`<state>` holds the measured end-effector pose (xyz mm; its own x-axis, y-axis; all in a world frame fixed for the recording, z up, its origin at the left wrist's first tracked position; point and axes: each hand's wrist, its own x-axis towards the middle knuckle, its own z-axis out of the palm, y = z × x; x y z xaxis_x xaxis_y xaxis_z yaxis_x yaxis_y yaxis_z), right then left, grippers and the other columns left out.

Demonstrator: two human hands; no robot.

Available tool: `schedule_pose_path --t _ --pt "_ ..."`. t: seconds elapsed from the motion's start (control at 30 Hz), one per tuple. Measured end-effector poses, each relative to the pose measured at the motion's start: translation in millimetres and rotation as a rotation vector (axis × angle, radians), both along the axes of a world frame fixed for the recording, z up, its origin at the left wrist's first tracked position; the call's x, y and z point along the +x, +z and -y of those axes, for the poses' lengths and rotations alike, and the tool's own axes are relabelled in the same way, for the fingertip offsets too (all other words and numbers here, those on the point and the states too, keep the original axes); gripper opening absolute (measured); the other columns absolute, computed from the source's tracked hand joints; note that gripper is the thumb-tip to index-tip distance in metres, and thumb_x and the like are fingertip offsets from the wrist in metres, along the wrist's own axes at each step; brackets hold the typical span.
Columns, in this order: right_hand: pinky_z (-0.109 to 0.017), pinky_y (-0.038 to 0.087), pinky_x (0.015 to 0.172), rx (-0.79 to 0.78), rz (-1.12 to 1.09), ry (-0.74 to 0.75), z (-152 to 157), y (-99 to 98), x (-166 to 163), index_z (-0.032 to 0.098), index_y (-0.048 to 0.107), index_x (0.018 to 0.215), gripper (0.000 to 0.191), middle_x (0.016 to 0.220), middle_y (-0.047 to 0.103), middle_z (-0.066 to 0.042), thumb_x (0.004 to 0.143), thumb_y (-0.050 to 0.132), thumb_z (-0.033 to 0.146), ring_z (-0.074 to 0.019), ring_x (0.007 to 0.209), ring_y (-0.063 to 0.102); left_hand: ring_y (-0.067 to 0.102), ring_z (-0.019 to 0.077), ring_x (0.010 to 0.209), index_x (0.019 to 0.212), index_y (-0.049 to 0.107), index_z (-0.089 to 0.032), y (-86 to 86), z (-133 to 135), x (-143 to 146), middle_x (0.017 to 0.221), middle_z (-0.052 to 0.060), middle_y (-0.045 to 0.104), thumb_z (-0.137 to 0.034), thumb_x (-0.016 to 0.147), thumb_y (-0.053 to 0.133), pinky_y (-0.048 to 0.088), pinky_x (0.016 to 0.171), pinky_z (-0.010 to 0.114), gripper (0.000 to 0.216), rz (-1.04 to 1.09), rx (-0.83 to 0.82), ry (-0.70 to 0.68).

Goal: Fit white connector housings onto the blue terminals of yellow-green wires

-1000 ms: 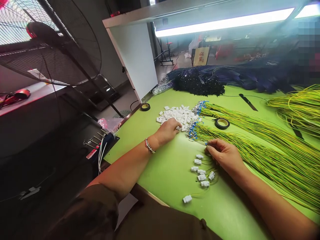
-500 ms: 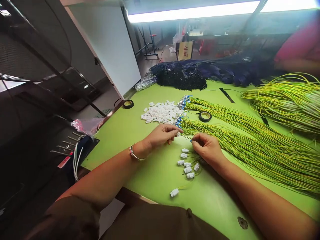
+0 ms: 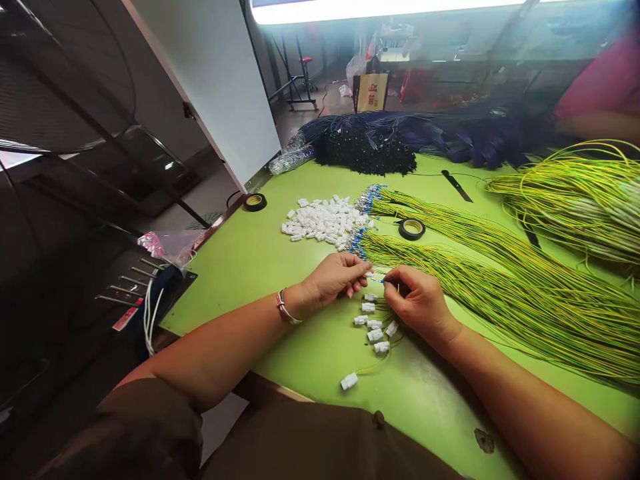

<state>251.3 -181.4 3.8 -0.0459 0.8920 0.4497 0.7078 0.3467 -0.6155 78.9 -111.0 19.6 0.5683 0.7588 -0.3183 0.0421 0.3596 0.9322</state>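
Between thumb and fingers, my left hand [image 3: 340, 275] pinches a small white connector housing [image 3: 369, 274]. Just right of it, my right hand [image 3: 416, 297] is closed on a wire by its blue-sleeved terminal end [image 3: 383, 281], which points at the housing; I cannot tell whether the two touch. Below my hands lie several white housings with wires attached [image 3: 375, 335], one of them [image 3: 349, 381] nearer the table edge. Beyond my left hand is a pile of loose white housings [image 3: 325, 220]. Beside it are the blue-and-silver ends of two yellow-green wire bundles [image 3: 465, 267].
Black tape rolls lie by the wires [image 3: 412, 229] and at the left edge [image 3: 255, 202]. A black strip tool [image 3: 456, 186], dark wires with black connectors [image 3: 365, 150] and another yellow-green bundle [image 3: 575, 200] sit farther back. A person in a pink sleeve [image 3: 600, 87] is at the far right.
My left hand has moved right with the white housing, closing the gap to the wire end in my right hand. My right hand stays nearly in place. The view has tilted slightly down.
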Motion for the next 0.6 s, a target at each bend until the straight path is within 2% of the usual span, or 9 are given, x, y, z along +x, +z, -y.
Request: schedule_pose_path --t 0.27,0.4,0.5,0.6 --pt "-0.023 0.037 0.055 -0.018 0.043 -0.034 0.8 2.2 -1.1 0.019 0.060 0.070 0.007 0.061 0.057 0.001 0.073 0.055 0.014 -0.0113 0.054 0.049 0.049 0.0040 0.038 0.068 0.057 -0.010 -2.6 -0.5 0.2 0.055 0.000 0.060 -0.033 0.079 0.066 0.036 0.033 0.013 0.027 -0.053 0.059 -0.016" --pt "-0.023 0.036 0.054 -0.049 0.049 -0.075 -0.9 2.4 -1.0 0.019 0.059 0.068 0.007 0.059 0.057 0.002 0.073 0.055 0.015 -0.0111 0.053 0.049 0.049 0.0044 0.037 0.065 0.057 -0.010 -0.3 1.9 1.1 0.056 0.001 0.061 -0.039 0.076 0.068 0.036 0.032 0.014 0.033 -0.078 0.070 -0.026" --pt "-0.024 0.035 0.053 -0.051 0.054 -0.079 -0.7 2.7 -1.1 0.019 0.058 0.067 0.007 0.058 0.057 0.002 0.073 0.055 0.016 -0.0112 0.052 0.048 0.056 0.0064 0.043 0.071 0.062 -0.008 3.7 3.2 0.3 0.061 0.003 0.065 -0.043 0.072 0.072 0.044 0.040 0.016 0.036 -0.048 0.048 -0.072" --pt "-0.024 0.036 0.054 -0.038 0.043 -0.065 0.4 2.6 -1.8 0.019 0.059 0.068 0.008 0.058 0.057 0.002 0.074 0.054 0.017 -0.0112 0.052 0.049 0.061 0.0085 0.049 0.082 0.066 -0.007 5.7 4.1 -0.3 0.062 0.004 0.067 -0.039 0.064 0.079 0.051 0.050 0.019 0.038 -0.015 0.023 -0.089"
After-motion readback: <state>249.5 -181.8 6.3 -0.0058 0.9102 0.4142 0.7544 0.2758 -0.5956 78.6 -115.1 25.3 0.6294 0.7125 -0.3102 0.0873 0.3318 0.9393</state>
